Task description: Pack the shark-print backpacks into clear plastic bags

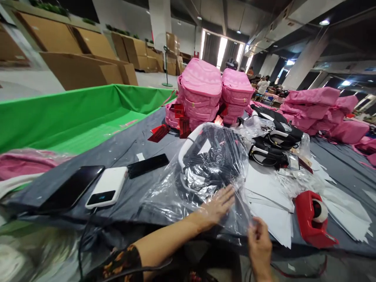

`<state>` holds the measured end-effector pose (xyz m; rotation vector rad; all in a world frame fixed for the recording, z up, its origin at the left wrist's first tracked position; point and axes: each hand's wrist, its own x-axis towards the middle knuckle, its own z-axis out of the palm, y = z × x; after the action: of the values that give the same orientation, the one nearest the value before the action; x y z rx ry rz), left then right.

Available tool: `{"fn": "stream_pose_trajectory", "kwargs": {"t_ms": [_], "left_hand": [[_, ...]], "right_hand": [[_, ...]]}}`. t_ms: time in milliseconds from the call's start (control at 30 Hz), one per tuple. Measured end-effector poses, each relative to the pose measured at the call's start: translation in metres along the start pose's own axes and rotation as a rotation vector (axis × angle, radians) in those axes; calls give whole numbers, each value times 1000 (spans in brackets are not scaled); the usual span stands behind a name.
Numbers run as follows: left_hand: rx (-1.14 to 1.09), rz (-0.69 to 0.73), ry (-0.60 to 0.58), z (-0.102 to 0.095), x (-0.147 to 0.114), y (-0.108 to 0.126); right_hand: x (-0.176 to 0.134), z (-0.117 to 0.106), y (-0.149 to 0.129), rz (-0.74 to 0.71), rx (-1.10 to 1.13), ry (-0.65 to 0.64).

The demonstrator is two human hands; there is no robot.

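Observation:
A black and white backpack (pixel 211 156) lies inside a clear plastic bag (pixel 167 199) on the dark-covered table in front of me. My left hand (pixel 219 205) rests flat on the plastic at the near end of the backpack, fingers stretched out. At the near right corner of the bag, my right hand (pixel 260 244) has its thumb and fingers pinched on the edge of the plastic. Right of the bag, white paper sheets (pixel 272 192) are spread out, and a red tape dispenser (pixel 314 219) stands beyond them.
Two phones (pixel 73 186) and a white power bank (pixel 108 187) lie to the left. Stacked pink backpacks (pixel 201 88) with red tags stand at the back. More black backpacks (pixel 273 133) lie behind right. A green-lined bin (pixel 88 113) borders the table's left side.

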<state>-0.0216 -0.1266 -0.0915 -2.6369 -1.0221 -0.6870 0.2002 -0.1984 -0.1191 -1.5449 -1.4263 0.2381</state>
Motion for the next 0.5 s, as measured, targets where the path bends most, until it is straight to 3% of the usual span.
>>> {"fn": "stream_pose_trajectory", "kwargs": {"t_ms": [67, 133, 167, 233, 300, 333, 400, 500], "left_hand": [[-59, 265, 107, -17, -19, 17], [-66, 408, 299, -38, -53, 25], [-33, 326, 392, -48, -72, 23], [107, -42, 504, -63, -103, 7], [237, -467, 453, -71, -123, -20], [250, -614, 389, -73, -131, -35], [159, -806, 331, -75, -143, -60], [80, -980, 465, -75, -160, -76]], "right_hand": [[23, -24, 10, 100, -80, 60], [29, -37, 14, 139, -124, 48], [26, -38, 13, 141, -133, 10], [14, -35, 6, 156, -138, -83], [3, -27, -3, 199, -126, -125], [0, -25, -6, 225, -107, -114], [2, -26, -8, 272, -42, -41], [14, -39, -3, 304, 7, 100]]}}
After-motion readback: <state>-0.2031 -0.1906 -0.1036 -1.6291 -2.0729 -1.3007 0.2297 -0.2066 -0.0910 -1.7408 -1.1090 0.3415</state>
